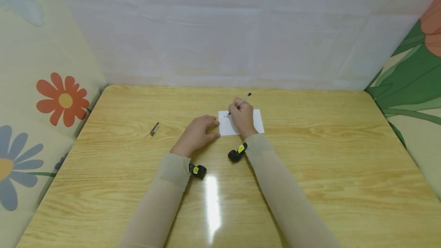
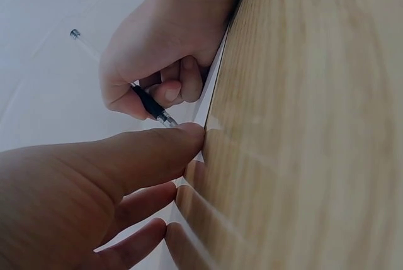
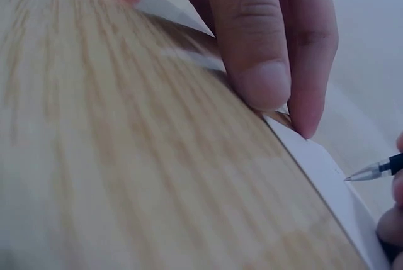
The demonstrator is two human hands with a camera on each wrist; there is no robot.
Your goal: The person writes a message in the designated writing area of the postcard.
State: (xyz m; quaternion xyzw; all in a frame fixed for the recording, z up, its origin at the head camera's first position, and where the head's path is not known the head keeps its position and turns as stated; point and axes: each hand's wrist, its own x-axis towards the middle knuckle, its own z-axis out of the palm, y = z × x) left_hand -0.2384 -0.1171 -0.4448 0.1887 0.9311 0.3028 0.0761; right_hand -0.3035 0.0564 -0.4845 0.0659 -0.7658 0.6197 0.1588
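A white sheet of paper (image 1: 225, 127) lies on the wooden table, with small dark marks near its upper left. My right hand (image 1: 242, 118) rests over the paper and pinches a pen (image 1: 247, 96) that has a clear barrel and a black grip. In the right wrist view the pen's tip (image 3: 350, 179) is right at the paper's surface. My left hand (image 1: 198, 132) lies at the paper's left edge, its fingers loosely spread. The thumb and fingertips of that hand touch down at the edge in the left wrist view.
A pen cap (image 1: 154, 129), clear with a dark clip, lies on the table (image 1: 310, 171) to the left of my left hand. A white sheet (image 1: 220, 45) hangs behind the table's far edge. Flower-patterned panels (image 1: 20, 87) stand at both sides.
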